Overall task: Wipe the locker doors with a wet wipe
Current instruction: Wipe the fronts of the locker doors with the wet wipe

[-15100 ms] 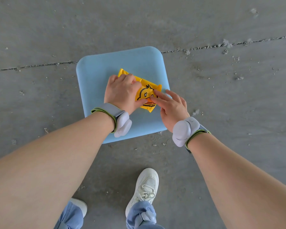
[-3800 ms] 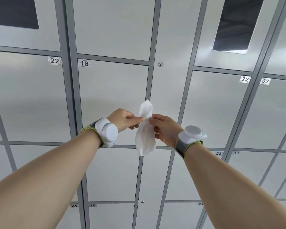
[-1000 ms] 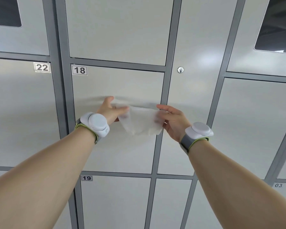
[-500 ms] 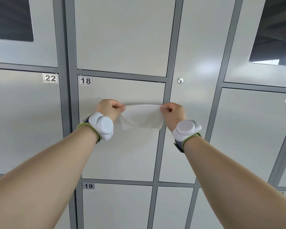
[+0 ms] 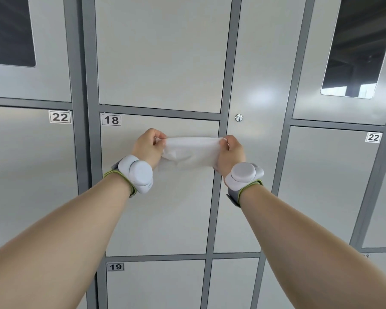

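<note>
Wipe (image 5: 191,150) held taut, pinched at either end by curled fingers of left hand (image 5: 148,144) and right hand (image 5: 231,152). Behind fingertips, door 18 (image 5: 161,219).

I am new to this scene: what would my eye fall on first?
The left hand and right hand pinch a white wipe stretched between them, at the centre, before door 18. A small lock sits up and right of the wipe.

The white wet wipe (image 5: 191,150), stretched sideways and creased, hangs before pale grey locker door 18 (image 5: 161,210), seemingly clear of it.
</note>
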{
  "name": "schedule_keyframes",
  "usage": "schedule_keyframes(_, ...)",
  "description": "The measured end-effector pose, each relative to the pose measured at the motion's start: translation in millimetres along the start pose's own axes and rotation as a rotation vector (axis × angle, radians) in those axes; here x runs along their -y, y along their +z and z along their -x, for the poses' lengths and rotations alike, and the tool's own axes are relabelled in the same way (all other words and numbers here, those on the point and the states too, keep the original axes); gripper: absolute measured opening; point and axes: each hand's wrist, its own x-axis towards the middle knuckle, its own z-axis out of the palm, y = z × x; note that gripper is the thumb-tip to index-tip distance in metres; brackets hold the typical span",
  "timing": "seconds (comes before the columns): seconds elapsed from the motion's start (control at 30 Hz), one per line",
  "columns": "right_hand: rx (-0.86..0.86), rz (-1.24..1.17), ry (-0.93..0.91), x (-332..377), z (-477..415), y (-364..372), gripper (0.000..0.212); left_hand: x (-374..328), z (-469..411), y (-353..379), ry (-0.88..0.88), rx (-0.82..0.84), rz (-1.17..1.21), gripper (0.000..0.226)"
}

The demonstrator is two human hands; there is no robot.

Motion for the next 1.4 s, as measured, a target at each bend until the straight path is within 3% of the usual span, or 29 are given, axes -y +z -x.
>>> schedule_keyframes(0.2, 0.001, 0.034, 0.014, 1, 4, 3, 0.019, 6, -1, -8, 0.010, 0.029, 0.016, 0.024)
schedule_keyframes(0.43, -0.126, -0.024, 0.140, 10, 13, 5, 0.028, 12, -8, -27, 0.049, 0.132, 0.076, 0.024)
schedule_keyframes(0.63, -0.112, -0.027, 0.027, 22, 8, 4, 0.005, 5, -28, -38, 0.077, 0.100, 0.084, 0.019)
schedule_keyframes(0.77, -0.074, 0.074, -0.065, 33, -8, -4, 0.029, -7, -41, -40, 0.162, 0.103, 0.004, 0.015)
schedule_keyframes(0.9, -0.101, 0.180, -0.146, 48, -37, -7, 0.035, -17, -52, -33, 0.230, 0.085, -0.066, 0.015)
schedule_keyframes(1.17, -0.264, 0.498, -0.508, 86, -107, -7, 0.044, -56, -99, -17, 0.365, -0.033, -0.207, 0.005)
schedule_keyframes(1.3, -0.338, 0.641, -0.598, 94, -137, -3, 0.044, -63, -123, -15, 0.546, -0.233, -0.341, 0.010)
schedule_keyframes(1.4, -0.377, 0.714, -0.645, 96, -149, 1, 0.048, -61, -137, -26, 0.583, -0.409, -0.383, 0.020)
